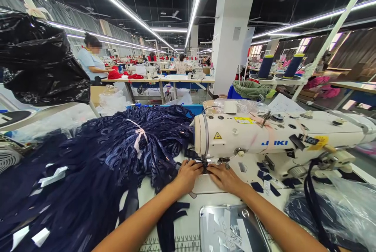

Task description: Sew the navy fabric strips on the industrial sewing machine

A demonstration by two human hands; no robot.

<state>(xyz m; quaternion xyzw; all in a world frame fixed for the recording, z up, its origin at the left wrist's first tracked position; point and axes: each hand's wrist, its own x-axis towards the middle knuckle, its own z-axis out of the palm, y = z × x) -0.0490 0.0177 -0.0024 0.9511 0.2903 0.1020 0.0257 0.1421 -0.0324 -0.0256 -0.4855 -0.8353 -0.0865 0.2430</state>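
A white sewing machine stands over the table. Under its needle area lies a small piece of dark fabric, mostly covered by fingers. My left hand presses its closed-together fingers on the fabric just left of the presser foot. From the right side, my right hand holds the same fabric, fingertips close to the foot. A large heap of navy fabric strips spreads over the left, part of it bound with a pale pink tie.
A metal tray with white labels sits at the front. Navy scraps and a clear plastic bag lie to the right. Thread cones stand behind. A black bag hangs at left; a person works farther back.
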